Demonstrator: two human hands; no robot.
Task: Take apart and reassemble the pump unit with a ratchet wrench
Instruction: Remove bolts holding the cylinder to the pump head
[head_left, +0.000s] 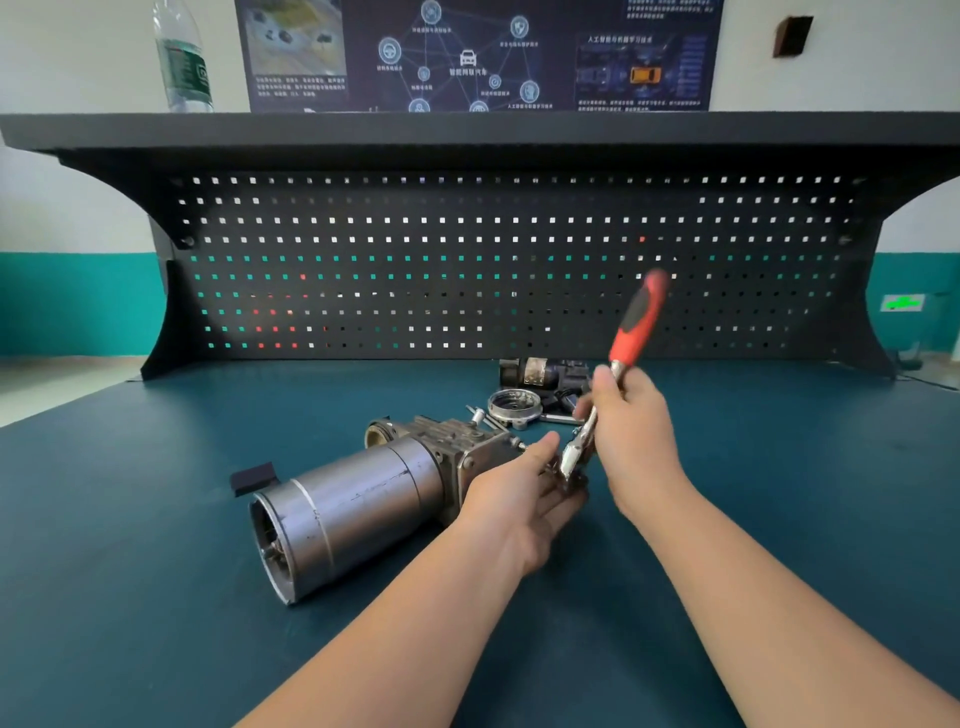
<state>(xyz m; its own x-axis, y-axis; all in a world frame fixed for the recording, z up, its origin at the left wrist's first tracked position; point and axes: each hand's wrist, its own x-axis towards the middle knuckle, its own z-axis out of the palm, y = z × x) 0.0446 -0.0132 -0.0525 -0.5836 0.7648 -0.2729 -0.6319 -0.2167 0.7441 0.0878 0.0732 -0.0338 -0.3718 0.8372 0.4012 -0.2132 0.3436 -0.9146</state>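
Pump unit (358, 499): lying on its side on the green worktop (156, 571), centre. Ratchet wrench (618, 364): red handle tilted up, head at the pump's right end. Right hand (631, 415): grip clamped on the wrench shaft. Left hand (519, 499): fingers relaxed, apart, resting against the pump's right end. Loose metal ring (514, 408): behind the pump.

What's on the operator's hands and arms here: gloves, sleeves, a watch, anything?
Nothing visible. Both the left hand and the right hand are bare, with no gloves, rings or tape. Both forearms are uncovered to the frame edge: no sleeves, watch, wristband or markings in view.
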